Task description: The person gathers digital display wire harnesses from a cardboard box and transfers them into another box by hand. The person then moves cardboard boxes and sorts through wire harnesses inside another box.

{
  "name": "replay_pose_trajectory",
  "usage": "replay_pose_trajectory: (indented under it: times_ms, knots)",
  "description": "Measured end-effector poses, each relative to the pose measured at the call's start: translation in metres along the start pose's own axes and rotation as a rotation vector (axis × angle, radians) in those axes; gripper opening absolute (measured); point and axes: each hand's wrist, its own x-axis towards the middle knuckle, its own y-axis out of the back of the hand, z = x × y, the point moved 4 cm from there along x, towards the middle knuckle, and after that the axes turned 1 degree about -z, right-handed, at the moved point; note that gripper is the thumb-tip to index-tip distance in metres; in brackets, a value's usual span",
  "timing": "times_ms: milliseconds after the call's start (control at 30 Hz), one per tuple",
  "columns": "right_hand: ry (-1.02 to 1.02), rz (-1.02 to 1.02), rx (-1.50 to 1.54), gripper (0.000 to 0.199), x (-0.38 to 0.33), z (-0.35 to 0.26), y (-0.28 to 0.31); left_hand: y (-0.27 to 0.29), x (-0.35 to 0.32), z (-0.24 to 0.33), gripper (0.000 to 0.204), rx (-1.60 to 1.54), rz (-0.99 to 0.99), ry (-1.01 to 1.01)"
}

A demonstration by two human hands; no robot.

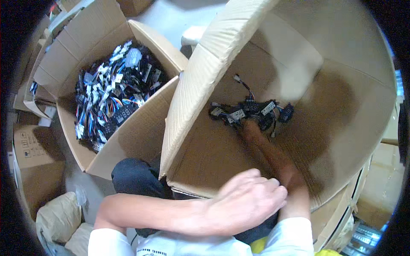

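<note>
Two open cardboard boxes stand before me. Into the big right-hand box (200,170) my right arm reaches down. At its bottom, my right hand (250,127) is against a small bunch of black display modules (268,109) with wires, white plugs and pale labels; its fingers are hidden among them. My left hand (252,194) is curled into a fist near the box's front edge, crossing over my right forearm. Nothing shows sticking out of that fist. In the left-hand box (124,149) lies a heap of similar modules (113,91) with coloured wires.
At the lower left sit a closed carton (36,149) and tan sacks (60,217). More cartons (380,183) stand at the right edge. A tall flap (205,77) of the big box rises between the two boxes. My knee (136,175) is close under the left box.
</note>
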Motion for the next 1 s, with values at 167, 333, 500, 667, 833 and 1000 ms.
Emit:
replay_pose_trajectory:
  times_ms: [167,333,500,667,833,1000]
  knots:
    - [0.3,-0.262,0.009,0.027,-0.021,-0.165,0.169,-0.007,-0.02,-0.066,0.034,0.167,0.096,0.329]
    - [0.258,-0.969,0.475,0.036,-0.11,-0.303,0.305,-0.01,-0.015,-0.067,0.072,0.388,0.21,0.153]
    - [-0.231,-0.89,0.904,0.036,-0.077,-0.221,0.312,-0.032,-0.026,-0.057,0.051,0.307,-0.084,0.237]
    - [0.25,-0.545,0.0,0.039,0.024,-0.132,0.1,-0.036,-0.024,-0.057,0.02,0.145,0.097,-0.126]
    - [0.405,-0.119,-0.114,0.04,0.043,-0.118,-0.007,-0.011,-0.018,-0.069,0.022,0.142,0.295,-0.013]
    - [0.103,-0.267,-0.177,0.046,0.111,-0.195,-0.063,0.0,-0.036,-0.09,0.024,0.191,0.315,0.183]
